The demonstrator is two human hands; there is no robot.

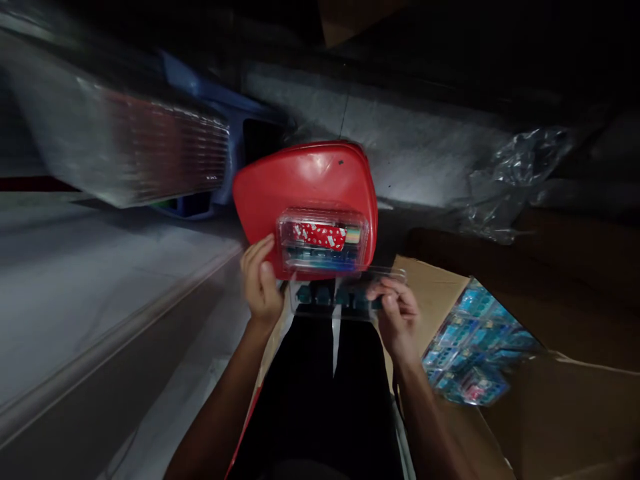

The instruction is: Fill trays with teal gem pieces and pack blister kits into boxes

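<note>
A clear plastic case (320, 233) lies on the red stool seat (300, 177), holding a red piece with white pattern and a row of dark items. Nearer to me, a clear plastic tray (323, 295) with a row of dark teal shapes hangs over the stool's front edge; whether it is joined to the case I cannot tell. My right hand (399, 312) pinches the right end of this tray, thumb against fingers. My left hand (261, 283) is beside the case's left end, fingers apart and slightly curved, slightly blurred. A white strip (337, 333) hangs below the tray.
At the right, an open cardboard box (435, 293) holds several blue-green clear packs (475, 333). Stacked clear plastic pieces (165, 143) stand at the left near a blue crate (220, 100). A pale ledge (100, 287) runs along the left. Crumpled clear plastic (510, 180) lies behind on the right.
</note>
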